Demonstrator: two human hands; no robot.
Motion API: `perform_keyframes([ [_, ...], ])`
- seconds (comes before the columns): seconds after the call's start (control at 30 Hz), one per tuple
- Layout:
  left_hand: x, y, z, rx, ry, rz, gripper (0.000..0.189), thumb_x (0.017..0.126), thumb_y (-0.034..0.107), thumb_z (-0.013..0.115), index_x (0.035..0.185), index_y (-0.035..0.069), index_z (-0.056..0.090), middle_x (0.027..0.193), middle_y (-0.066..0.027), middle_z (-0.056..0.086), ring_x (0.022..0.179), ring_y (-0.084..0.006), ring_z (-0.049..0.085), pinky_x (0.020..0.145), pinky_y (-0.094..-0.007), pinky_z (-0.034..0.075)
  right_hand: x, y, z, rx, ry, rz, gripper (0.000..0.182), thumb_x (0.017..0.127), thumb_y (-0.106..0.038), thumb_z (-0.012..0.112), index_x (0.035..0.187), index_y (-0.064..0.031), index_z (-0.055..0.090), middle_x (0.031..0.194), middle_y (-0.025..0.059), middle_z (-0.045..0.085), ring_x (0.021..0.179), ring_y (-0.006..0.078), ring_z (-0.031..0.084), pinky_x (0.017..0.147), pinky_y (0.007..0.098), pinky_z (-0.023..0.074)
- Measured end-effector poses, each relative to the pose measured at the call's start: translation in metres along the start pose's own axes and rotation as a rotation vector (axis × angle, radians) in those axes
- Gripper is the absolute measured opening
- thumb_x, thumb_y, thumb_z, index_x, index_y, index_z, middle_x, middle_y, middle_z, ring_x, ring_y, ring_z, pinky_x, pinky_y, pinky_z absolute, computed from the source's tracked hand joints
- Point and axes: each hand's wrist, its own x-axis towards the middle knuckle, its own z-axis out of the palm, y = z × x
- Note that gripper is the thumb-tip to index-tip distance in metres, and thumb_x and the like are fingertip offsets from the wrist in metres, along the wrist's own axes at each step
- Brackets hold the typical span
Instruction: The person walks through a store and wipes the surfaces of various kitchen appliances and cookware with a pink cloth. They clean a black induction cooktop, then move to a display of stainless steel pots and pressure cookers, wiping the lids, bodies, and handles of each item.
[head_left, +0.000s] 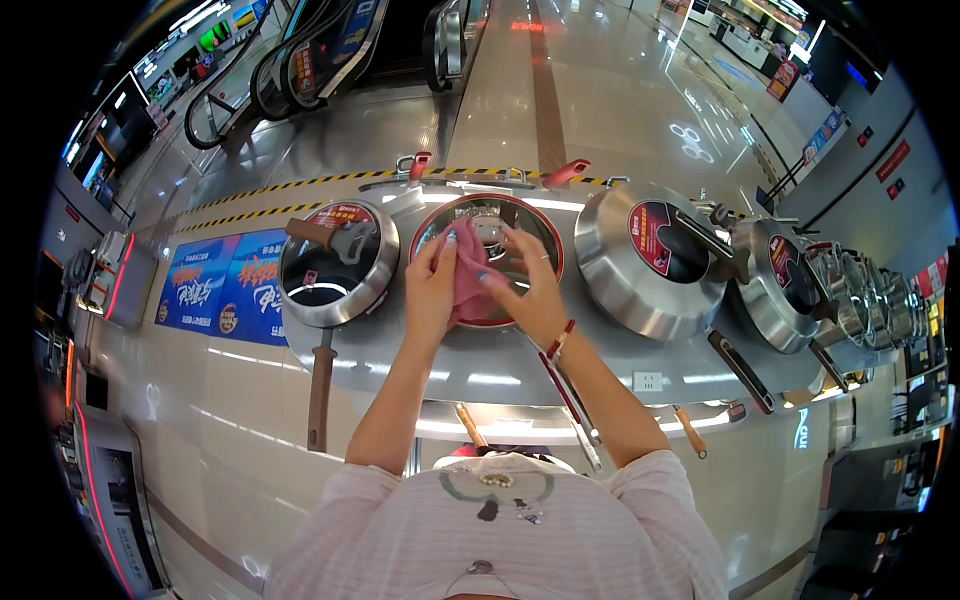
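Note:
A pink cloth (470, 271) is bunched in my left hand (430, 279), pinched between thumb and fingers. My right hand (536, 281) is beside it with its fingers apart, the thumb tip at the cloth's edge. Both hands are over a round glass lid with a red rim (561, 259), in the middle of the grey counter (480, 360). The cloth and hands hide part of the lid. Red handles (566, 174) stick out behind it.
On the left stands a lidded steel pan (386, 262) with a brown handle (321, 394). To the right are a large steel wok (611, 262), a second steel pan (750, 300) and several glass-lidded pots (840, 274). Escalators (300, 75) lie beyond the counter.

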Motion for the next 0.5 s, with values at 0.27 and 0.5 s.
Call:
perform_keyframes([
  [0.27, 0.013, -0.004, 0.022, 0.100, -0.055, 0.150, 0.040, 0.084, 0.024, 0.058, 0.116, -0.001, 0.051, 0.109, -0.0130, 0.056, 0.104, -0.0211, 0.052, 0.092, -0.0309, 0.038, 0.004, -0.009, -0.021, -0.062, 0.201, -0.041, 0.043, 0.073, 0.004, 0.053, 0.116, 0.0020, 0.050, 0.121, 0.0188, 0.045, 0.110, 0.0320, 0.048, 0.093, 0.0334, 0.0368],
  [0.5, 0.037, -0.070, 0.039, 0.683, 0.068, 0.330, 0.075, 0.064, 0.021, 0.074, 0.126, 0.000, 0.039, 0.119, -0.0163, 0.053, 0.112, -0.0317, 0.048, 0.099, -0.0439, 0.029, 0.033, 0.007, -0.002, -0.638, 0.064, -0.148, 0.037, 0.070, 0.003, 0.054, 0.107, -0.0027, 0.058, 0.121, 0.0167, 0.049, 0.113, 0.0378, 0.041, 0.094, 0.0399, 0.0363],
])
